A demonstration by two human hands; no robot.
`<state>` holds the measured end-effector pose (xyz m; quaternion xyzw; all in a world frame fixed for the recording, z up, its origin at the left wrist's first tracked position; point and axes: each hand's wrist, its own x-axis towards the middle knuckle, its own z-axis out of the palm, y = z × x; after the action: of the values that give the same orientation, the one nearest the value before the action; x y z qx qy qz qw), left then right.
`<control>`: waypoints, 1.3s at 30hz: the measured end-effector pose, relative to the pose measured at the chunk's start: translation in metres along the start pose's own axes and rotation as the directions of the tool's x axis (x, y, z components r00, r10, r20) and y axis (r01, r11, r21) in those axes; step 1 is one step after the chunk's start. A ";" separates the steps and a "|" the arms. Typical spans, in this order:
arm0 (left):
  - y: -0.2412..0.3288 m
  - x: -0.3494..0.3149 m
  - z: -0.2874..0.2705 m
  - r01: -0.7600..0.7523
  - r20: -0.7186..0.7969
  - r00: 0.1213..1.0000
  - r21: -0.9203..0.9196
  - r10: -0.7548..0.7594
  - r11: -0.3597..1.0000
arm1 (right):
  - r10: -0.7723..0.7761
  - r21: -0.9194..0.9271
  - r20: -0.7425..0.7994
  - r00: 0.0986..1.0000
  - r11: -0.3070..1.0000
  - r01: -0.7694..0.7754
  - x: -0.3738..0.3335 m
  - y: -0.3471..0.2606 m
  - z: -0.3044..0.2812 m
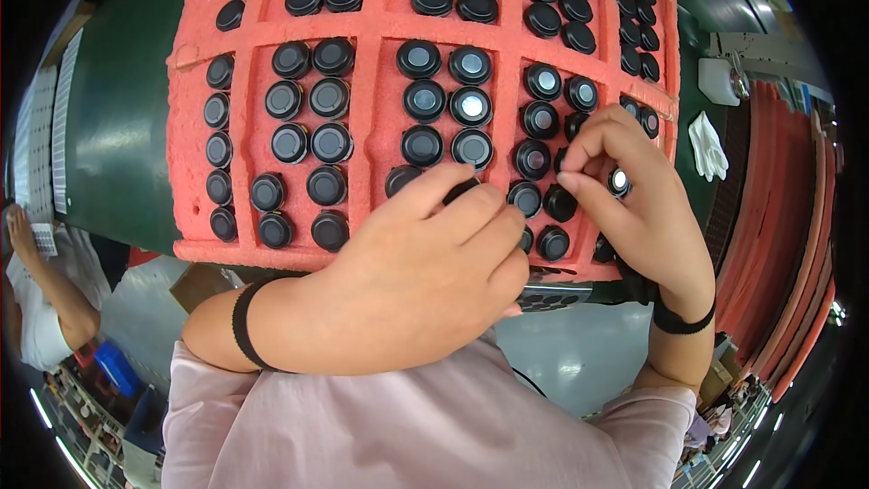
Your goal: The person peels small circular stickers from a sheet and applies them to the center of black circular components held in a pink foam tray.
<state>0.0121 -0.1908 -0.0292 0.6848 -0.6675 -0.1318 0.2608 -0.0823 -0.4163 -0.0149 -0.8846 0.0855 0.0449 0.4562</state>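
A pink foam tray (367, 118) holds rows of black round caps, some with shiny centres. My right hand (634, 190) pinches at a black round cap (561, 161) in the right-hand section, with thumb and index finger closed on its edge; the cap is partly hidden. Over the middle section's front edge lies my left hand (416, 276), its fingers curled downward. Another black round cap (461, 189) shows between its index and middle fingers. The left fingertips are mostly hidden, so what they grip is unclear.
The tray rests on a dark green table (122, 127). A white glove (708, 147) and a white bottle (718, 81) lie beyond its right side. Stacked pink foam sheets (778, 235) stand at the far right. Another person's arm (54, 285) shows at the left.
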 end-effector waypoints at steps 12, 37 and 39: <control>-0.009 0.009 0.020 0.015 -0.009 1.000 0.045 -0.015 0.999 | 0.079 -0.097 0.082 0.993 0.993 -0.071 0.016 0.008 0.005; -0.007 0.010 0.021 0.010 -0.032 0.999 0.049 -0.008 0.999 | -0.050 -0.251 -0.114 0.992 0.968 0.020 0.012 0.006 0.014; -0.007 0.009 0.019 0.003 -0.051 0.999 0.031 -0.002 1.000 | -0.128 -0.288 -0.097 0.987 0.953 0.095 0.006 0.001 0.008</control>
<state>0.0088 -0.2029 -0.0469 0.6927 -0.6619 -0.1042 0.2668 -0.0769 -0.4109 -0.0208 -0.9452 0.0542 -0.0198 0.3215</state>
